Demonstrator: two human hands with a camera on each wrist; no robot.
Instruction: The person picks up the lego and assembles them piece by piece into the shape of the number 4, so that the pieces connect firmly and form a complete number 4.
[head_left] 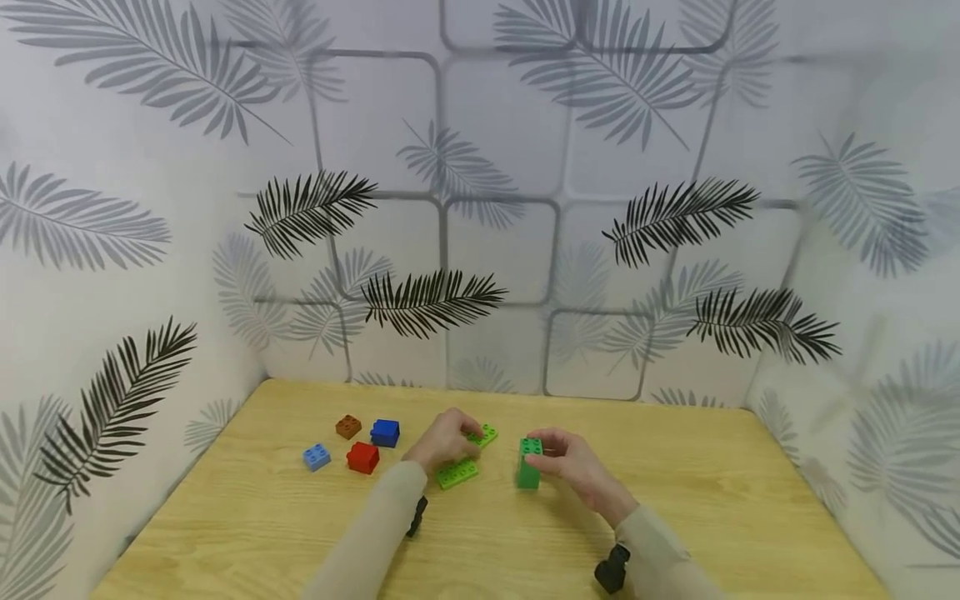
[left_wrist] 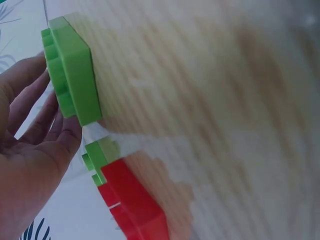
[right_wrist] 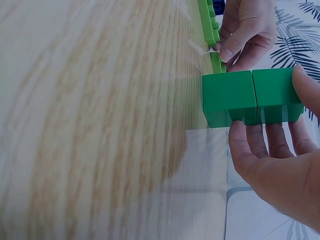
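My right hand (head_left: 581, 471) grips two stacked dark green building bricks (head_left: 528, 477), standing upright with studs on top. The right wrist view shows the seam between the lower brick (right_wrist: 230, 95) and the upper one (right_wrist: 274, 95), with thumb and fingers on opposite sides. Further left, my left hand (head_left: 441, 440) pinches the farther of two flat lime green bricks (head_left: 488, 434) at its left end. The nearer lime green brick (head_left: 457, 475) lies just in front of that hand. In the left wrist view a lime green brick (left_wrist: 80, 75) hides part of the fingers.
Left of my left hand, a red brick (head_left: 363, 458), a dark blue brick (head_left: 386, 433), a brown brick (head_left: 348, 427) and a light blue brick (head_left: 317, 457) lie on the wooden table (head_left: 262, 533). A leaf-patterned wall (head_left: 495, 350) rises behind the table.
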